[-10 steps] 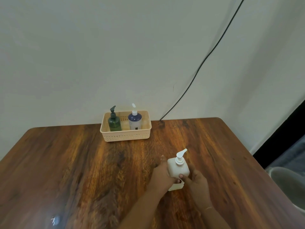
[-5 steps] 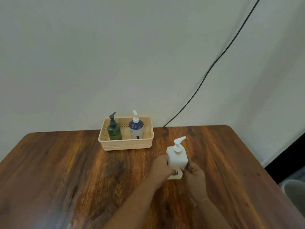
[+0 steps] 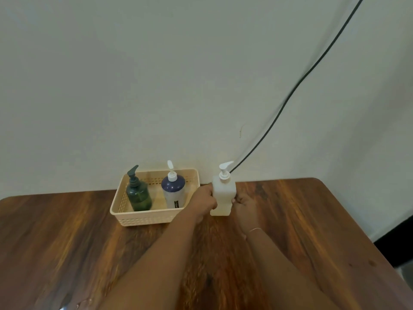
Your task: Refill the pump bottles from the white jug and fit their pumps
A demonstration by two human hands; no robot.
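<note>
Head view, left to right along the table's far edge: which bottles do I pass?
Dark green plastic pump bottle → navy round bottle with white pump → white square plastic pump bottle.

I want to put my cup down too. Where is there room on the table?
Bare table lies left of the basket, and right of the right hand to the corner. Crowded: the green bottle and blue bottle stand in the basket, and the left hand and right hand hold the white bottle beside it.
</note>
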